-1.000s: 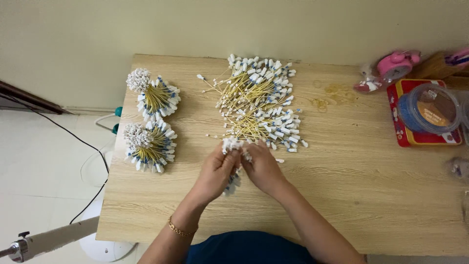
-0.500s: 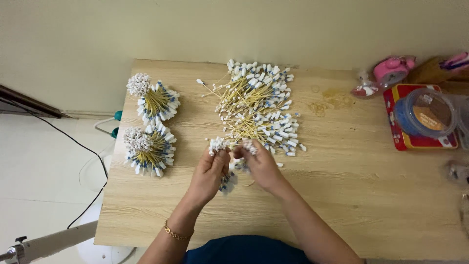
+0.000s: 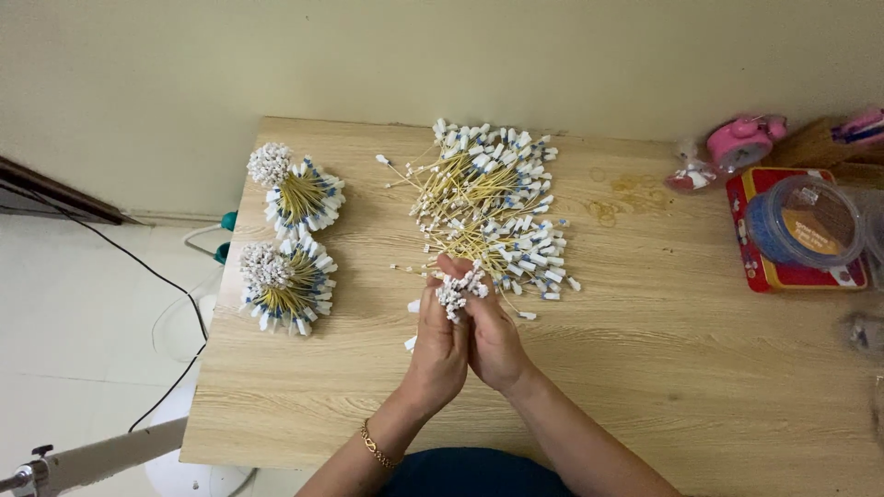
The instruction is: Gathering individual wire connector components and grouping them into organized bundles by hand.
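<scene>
Both hands, left hand and right hand, clasp a small bunch of thin yellow white-tipped sticks; light, bendy, probably best gripped mid-stem, near the loose pile of sticks.

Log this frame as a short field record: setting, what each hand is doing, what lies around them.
setting: wooden table against a pale wall
left hand: cupped around a small bunch of white-tipped sticks
right hand: pressed against the left, gripping the same bunch
loose pile: yellow sticks with white and blue ends, beyond the hands
finished bundles: two, at the table's left
far right: red tin, blue-lidded tub
</scene>
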